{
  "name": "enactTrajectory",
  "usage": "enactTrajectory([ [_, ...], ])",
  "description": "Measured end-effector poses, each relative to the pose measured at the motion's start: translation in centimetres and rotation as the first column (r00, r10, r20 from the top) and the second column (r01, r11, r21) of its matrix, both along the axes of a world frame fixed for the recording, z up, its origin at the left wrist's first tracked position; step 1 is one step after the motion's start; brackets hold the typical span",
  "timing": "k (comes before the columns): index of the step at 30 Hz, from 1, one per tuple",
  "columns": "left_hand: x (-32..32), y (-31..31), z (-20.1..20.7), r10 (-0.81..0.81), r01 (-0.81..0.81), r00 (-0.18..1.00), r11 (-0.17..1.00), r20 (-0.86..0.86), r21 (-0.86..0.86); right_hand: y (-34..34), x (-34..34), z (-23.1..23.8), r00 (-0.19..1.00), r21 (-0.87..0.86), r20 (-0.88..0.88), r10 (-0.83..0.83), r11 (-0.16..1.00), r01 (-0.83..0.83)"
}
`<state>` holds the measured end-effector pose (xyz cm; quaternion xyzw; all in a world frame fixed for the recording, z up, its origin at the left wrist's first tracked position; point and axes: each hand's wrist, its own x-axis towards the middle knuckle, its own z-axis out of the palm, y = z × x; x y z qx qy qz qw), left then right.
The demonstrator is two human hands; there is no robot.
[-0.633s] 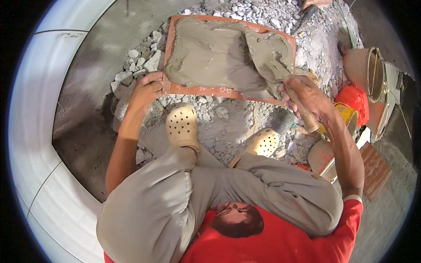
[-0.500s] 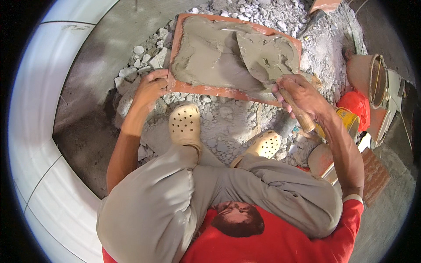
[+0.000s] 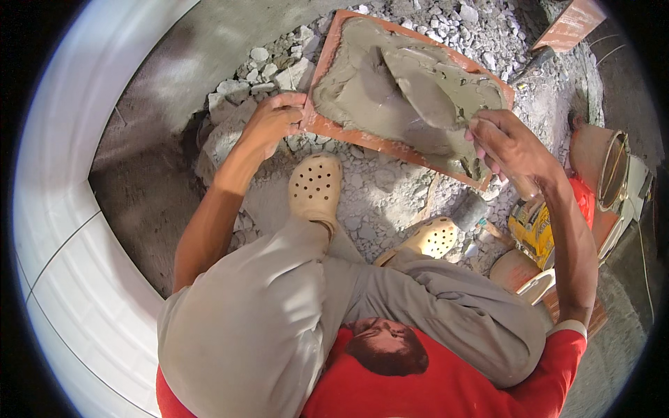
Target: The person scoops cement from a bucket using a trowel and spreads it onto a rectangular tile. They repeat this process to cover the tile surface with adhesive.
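A terracotta-coloured tile (image 3: pixel 390 145) lies above the rubble, its top coated with wet grey mortar (image 3: pixel 355 97). The fingers of my left hand (image 3: pixel 273 124) are closed on the tile's left edge, near its lower corner. My right hand (image 3: pixel 512 145) is wrapped round the wooden handle of a trowel (image 3: pixel 426 87) at the tile's right side. The trowel's blade, smeared with mortar, rests in the coating right of the middle. The butt of the handle sticks out below my palm.
Broken rubble (image 3: pixel 240 104) surrounds the tile. A black-headed mallet (image 3: pixel 470 209) lies beside my right shoe (image 3: pixel 435 237). At the right are a yellow container (image 3: pixel 533 230), a red bag (image 3: pixel 584 198) and a bucket (image 3: pixel 591 157). White tiles (image 3: pixel 83 279) run along the left.
The tile appears further right and more tilted, its right end lower, partly as the whole view shifts. The trowel blade has turned within the mortar. Both hands keep their holds.
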<state>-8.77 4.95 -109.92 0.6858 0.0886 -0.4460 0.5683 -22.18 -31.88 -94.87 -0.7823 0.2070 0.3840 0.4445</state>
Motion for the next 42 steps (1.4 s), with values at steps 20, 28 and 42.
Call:
enactTrajectory([
  [20, 0.1, -0.2, 1.0, -0.042, 0.043, 0.999, 0.999, -0.031, 0.013, 1.8, 0.9, -0.7, 0.591, -0.555, 0.329, 0.736, 0.657, -0.51],
  [28, 0.1, -0.2, 0.3, -0.004, 0.004, 1.0, 1.0, -0.017, 0.027, 3.3, -0.7, -2.6, 0.607, -0.734, 0.258, 0.751, 0.561, -0.382],
  [42, -0.1, 0.4, -0.7, 0.001, 0.0, 1.0, 1.0, 0.028, -0.009, -0.5, 2.6, -6.1, 0.621, -0.742, 0.273, 0.735, 0.571, -0.35],
])
